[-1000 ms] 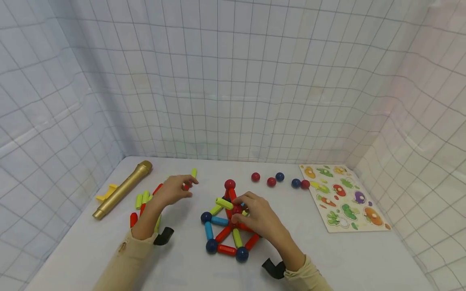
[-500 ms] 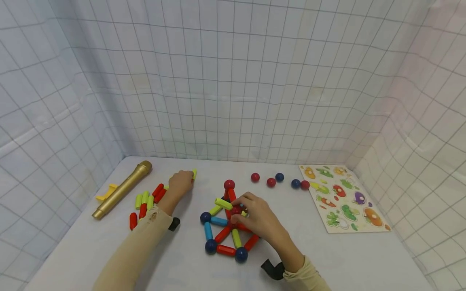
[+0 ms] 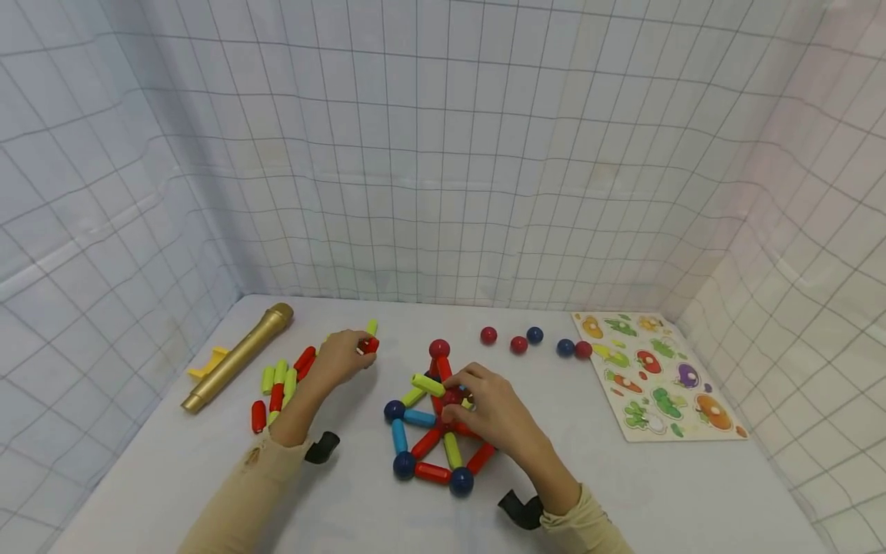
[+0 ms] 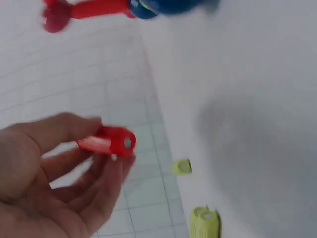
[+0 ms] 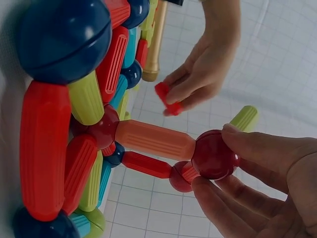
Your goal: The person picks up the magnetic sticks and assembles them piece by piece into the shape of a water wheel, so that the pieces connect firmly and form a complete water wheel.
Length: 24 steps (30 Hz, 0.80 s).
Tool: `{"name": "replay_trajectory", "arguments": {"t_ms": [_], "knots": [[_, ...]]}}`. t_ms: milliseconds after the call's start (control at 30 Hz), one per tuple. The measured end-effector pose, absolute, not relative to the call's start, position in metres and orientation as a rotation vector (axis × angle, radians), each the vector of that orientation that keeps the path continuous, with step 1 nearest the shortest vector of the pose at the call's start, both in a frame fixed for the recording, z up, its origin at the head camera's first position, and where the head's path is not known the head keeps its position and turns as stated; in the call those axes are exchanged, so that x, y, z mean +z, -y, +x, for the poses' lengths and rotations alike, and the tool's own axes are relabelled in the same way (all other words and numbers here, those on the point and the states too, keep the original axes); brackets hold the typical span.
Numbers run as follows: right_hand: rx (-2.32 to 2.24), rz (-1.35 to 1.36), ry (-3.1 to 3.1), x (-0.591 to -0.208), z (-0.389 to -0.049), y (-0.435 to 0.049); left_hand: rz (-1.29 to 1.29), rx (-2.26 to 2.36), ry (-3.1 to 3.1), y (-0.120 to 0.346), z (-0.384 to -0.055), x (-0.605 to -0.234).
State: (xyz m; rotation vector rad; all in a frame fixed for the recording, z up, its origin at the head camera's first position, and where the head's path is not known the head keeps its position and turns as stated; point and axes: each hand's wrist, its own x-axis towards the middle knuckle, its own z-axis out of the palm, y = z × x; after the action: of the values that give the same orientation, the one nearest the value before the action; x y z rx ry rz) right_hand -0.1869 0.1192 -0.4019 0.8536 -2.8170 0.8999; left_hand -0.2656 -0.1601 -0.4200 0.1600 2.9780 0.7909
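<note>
My left hand (image 3: pixel 339 359) pinches a short red magnetic rod (image 4: pixel 106 140) between thumb and fingers, raised off the table left of a magnetic ball-and-rod structure (image 3: pixel 432 472). My right hand (image 3: pixel 493 404) holds a dark red ball (image 5: pixel 215 154) between thumb and fingertips. This ball tops an upright rod (image 5: pixel 156 140) that rises from the structure's central red ball (image 5: pixel 105 126). A yellow-green rod (image 3: pixel 429 385) sticks out from the held ball toward the left. Blue balls (image 3: pixel 461 482) joined by rods form the base ring, partly covered by my right hand.
Loose red and yellow-green rods (image 3: pixel 258 417) lie at the left, near a gold toy microphone (image 3: pixel 238 358) and a yellow piece (image 3: pixel 208 362). Behind my left hand is another yellow-green rod (image 3: pixel 372 327). Several loose balls (image 3: pixel 519 345) and a vegetable puzzle board (image 3: pixel 657 377) lie to the right.
My left hand reached toward the rods at the back, took hold of a red rod and drew back slightly with it. My right hand stays on the ball.
</note>
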Motion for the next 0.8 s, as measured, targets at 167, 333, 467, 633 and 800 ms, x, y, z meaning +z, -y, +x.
{"name": "replay_trajectory", "arguments": {"t_ms": [167,333,467,633,800], "knots": [[0.882,0.847,2.823,-0.402,-0.187,-0.119,0.206,1.246,-2.777,0.161,-0.233,-0.421],[0.887,0.831,2.832,-0.403,-0.187,-0.120,0.293,1.317,-2.773,0.151,-0.213,-0.434],[0.897,0.811,2.841,-0.404,-0.187,-0.120,0.353,1.299,-2.786,0.141,-0.211,-0.439],[0.903,0.807,2.829,-0.404,-0.186,-0.119,0.357,1.256,-2.768,0.135,-0.211,-0.444],[0.864,0.775,2.751,-0.405,-0.185,-0.112,0.346,1.253,-2.763,0.135,-0.212,-0.450]]}}
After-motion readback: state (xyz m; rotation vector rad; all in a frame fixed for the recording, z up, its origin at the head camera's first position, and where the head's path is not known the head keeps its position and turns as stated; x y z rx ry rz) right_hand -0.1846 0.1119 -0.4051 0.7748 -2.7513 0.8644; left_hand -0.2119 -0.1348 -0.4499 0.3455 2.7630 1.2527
